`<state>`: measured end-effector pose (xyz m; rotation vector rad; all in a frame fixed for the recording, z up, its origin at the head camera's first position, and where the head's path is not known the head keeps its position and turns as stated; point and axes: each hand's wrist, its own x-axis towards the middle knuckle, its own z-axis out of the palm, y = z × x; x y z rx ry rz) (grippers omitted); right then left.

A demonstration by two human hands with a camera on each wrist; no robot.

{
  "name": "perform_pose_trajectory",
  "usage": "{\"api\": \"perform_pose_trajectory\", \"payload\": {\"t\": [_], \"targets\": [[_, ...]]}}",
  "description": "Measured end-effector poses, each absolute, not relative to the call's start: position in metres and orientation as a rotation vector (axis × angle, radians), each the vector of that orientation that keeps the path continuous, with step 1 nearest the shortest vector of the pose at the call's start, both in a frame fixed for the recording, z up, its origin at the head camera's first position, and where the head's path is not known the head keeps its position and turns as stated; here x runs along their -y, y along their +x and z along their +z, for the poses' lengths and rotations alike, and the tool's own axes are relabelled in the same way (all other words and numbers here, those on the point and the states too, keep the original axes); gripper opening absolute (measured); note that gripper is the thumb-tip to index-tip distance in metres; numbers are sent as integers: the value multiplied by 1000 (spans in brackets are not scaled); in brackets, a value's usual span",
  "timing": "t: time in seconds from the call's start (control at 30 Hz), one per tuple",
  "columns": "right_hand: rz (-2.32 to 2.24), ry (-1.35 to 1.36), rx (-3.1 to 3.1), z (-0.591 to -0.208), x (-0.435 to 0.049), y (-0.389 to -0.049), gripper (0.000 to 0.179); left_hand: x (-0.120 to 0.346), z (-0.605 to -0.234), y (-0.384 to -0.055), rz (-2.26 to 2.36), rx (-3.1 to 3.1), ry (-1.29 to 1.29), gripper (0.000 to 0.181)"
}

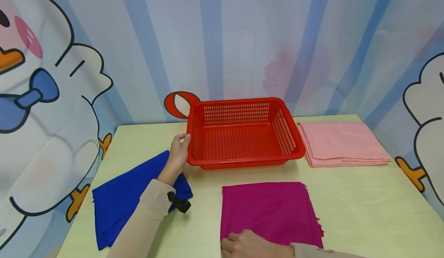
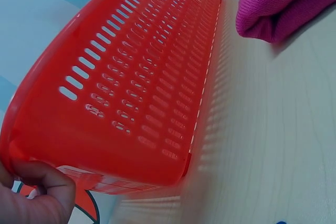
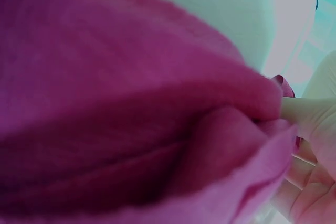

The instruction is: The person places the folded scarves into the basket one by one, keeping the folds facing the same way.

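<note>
A red slotted plastic basket [image 1: 229,161] stands at the back middle of the table, and nothing lies in it. My left hand [image 1: 177,153] grips its left rim; in the left wrist view the fingers [image 2: 50,182] curl over the rim's corner. At the front middle lies a folded magenta cloth [image 1: 267,208] with a frayed right edge. My right hand [image 1: 253,244] holds this cloth at its near left corner. Close up in the right wrist view, the thumb and fingers pinch the folded layers of the magenta cloth [image 3: 131,66].
A folded blue cloth [image 1: 125,200] lies at the left, partly under my left forearm in the head view. At the back right, close beside the basket, is a neatly folded pink cloth [image 1: 347,142]. A printed cartoon curtain [image 1: 236,42] hangs behind the pale table [image 1: 360,200].
</note>
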<state>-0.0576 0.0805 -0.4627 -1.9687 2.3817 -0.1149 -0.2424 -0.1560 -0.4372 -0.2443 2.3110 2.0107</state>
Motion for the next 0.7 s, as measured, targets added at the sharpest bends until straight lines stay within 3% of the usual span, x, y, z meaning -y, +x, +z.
{"api": "perform_pose_trajectory", "payload": {"t": [0.43, 0.7], "targets": [[-153, -2085, -2414, -468, -77, -54, 15, 157, -438, -243, 2005, -2318, -249, 49], [-201, -1993, -2358, -466, -75, -52, 16, 156, -437, -243, 2017, -2303, -253, 49]]}}
